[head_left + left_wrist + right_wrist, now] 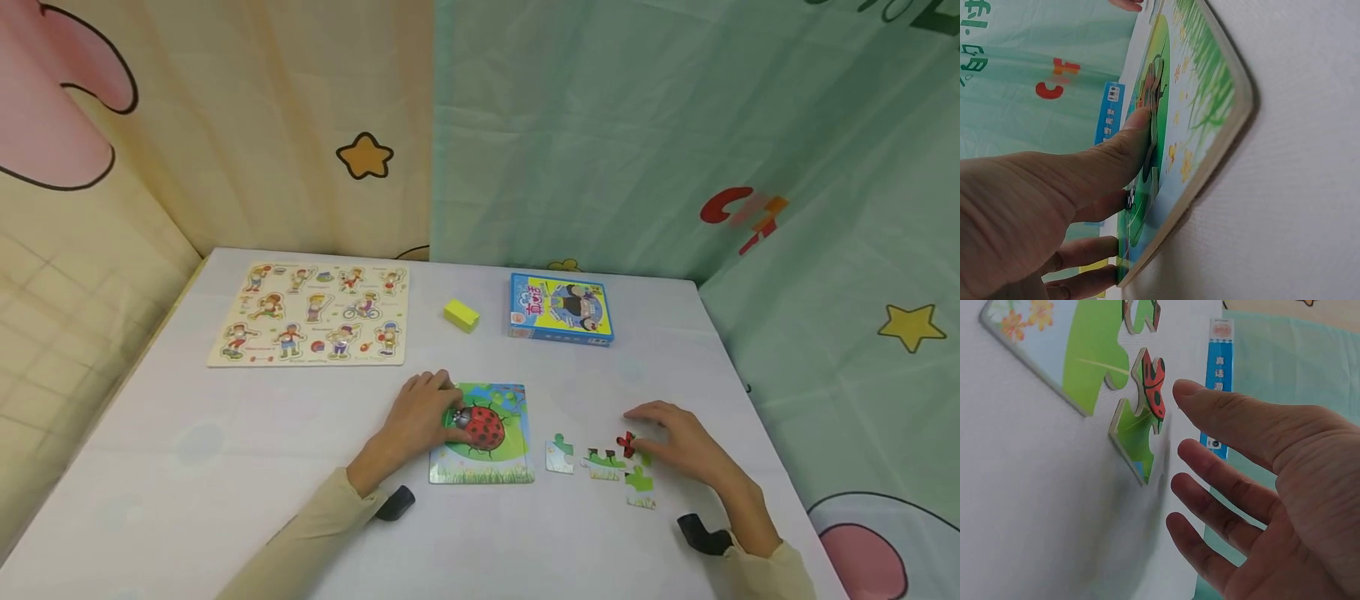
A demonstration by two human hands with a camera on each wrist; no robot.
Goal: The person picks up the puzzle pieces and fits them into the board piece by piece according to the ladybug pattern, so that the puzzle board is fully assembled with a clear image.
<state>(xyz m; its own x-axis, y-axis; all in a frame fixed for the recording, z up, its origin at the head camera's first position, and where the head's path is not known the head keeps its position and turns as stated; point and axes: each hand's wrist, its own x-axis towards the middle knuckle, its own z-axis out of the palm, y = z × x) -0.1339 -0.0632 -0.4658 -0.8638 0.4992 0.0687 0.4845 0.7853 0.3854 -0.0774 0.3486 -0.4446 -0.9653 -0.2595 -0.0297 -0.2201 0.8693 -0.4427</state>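
A ladybug jigsaw board (pixel 480 477) lies flat on the table with my left hand (pixel 422 414) over its left side. In the left wrist view, the thumb and a finger of that hand pinch a ladybug puzzle piece (pixel 1154 119), which stands tilted up from the board. The other fingertips are at the board's edge. My right hand (pixel 686 442) hovers over loose pieces at the right, fingers apart and holding nothing. Nearest its thumb is a red-and-black piece (pixel 1154 387) beside a green corner piece (pixel 1132 437). Another piece, green with flowers (pixel 1047 350), lies close by.
Left of the loose group is a pale blue-green piece (pixel 558 458). Farther back stand a blue-and-yellow card box (pixel 561 310) and a small yellow block (pixel 461 316). A wooden board of sports figures (pixel 311 321) lies at the back left. Curtains (pixel 600 150) hang behind the table.
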